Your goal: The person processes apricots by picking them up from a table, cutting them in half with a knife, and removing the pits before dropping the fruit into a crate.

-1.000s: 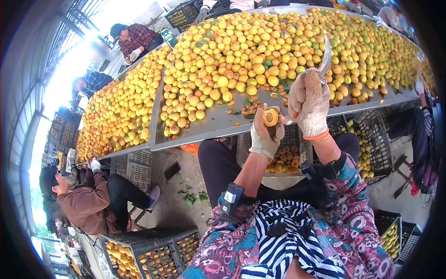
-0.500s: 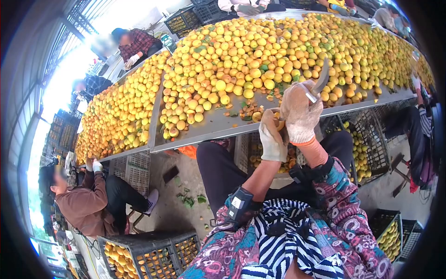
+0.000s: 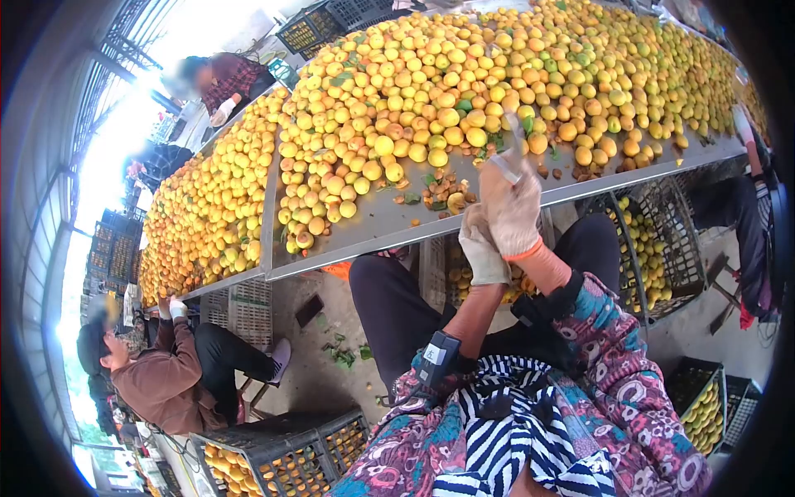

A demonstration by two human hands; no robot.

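Note:
My right hand (image 3: 510, 207), in a pale work glove, is closed round the handle of a curved knife (image 3: 517, 139), its blurred blade pointing up over the table edge. Touching it from the left is my left hand (image 3: 484, 245), also gloved, with its fingers curled; what they hold, if anything, is hidden. Yellow-orange fruits (image 3: 431, 91) lie heaped on the metal table (image 3: 331, 252) beyond my hands. Near the edge sits a small pile of cut scraps (image 3: 439, 190) with an opened fruit piece (image 3: 456, 202) beside it.
Below the table edge stand crates of fruit (image 3: 651, 248). Another crate (image 3: 281, 464) is at the lower left. A person in brown (image 3: 161, 377) sits at the left, and a person in a checked shirt (image 3: 230, 76) is across the table. A metal divider (image 3: 270, 199) splits the heap.
Both hands have moved slightly left and closer together, and the knife has swung to point more upright. The fruit formerly visible in my left hand no longer shows there. The view has shifted a little.

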